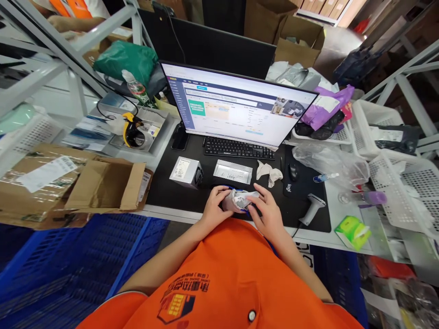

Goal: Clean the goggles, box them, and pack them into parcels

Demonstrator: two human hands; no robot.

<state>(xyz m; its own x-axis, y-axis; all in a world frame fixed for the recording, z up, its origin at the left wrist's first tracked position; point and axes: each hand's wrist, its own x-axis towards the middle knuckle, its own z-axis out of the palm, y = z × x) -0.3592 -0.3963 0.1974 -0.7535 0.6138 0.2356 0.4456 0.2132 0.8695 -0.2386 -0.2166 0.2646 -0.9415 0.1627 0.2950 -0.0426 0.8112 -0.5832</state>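
A small bundle in crumpled whitish-grey wrapping (pixel 236 201), with blue showing at its edges, is held close to my body at the table's front edge. What lies inside the wrapping I cannot make out. My left hand (pixel 215 206) grips its left side, fingers on top and thumb at the near side. At its right side, my right hand (pixel 269 212) pinches the loose wrapping between thumb and fingers. Just beyond stand a silver-grey box (pixel 181 172) with a label and a shallow white box part (pixel 233 172). Crumpled paper (pixel 269 172) lies to their right.
Behind the keyboard (pixel 238 148) stands a lit monitor (pixel 236 105). A mouse (pixel 292 172) and a barcode scanner (pixel 313 210) lie on the right. Opened cardboard boxes (pixel 99 187) occupy the left, above a blue crate (pixel 85 256). White baskets (pixel 391 192) line the right edge.
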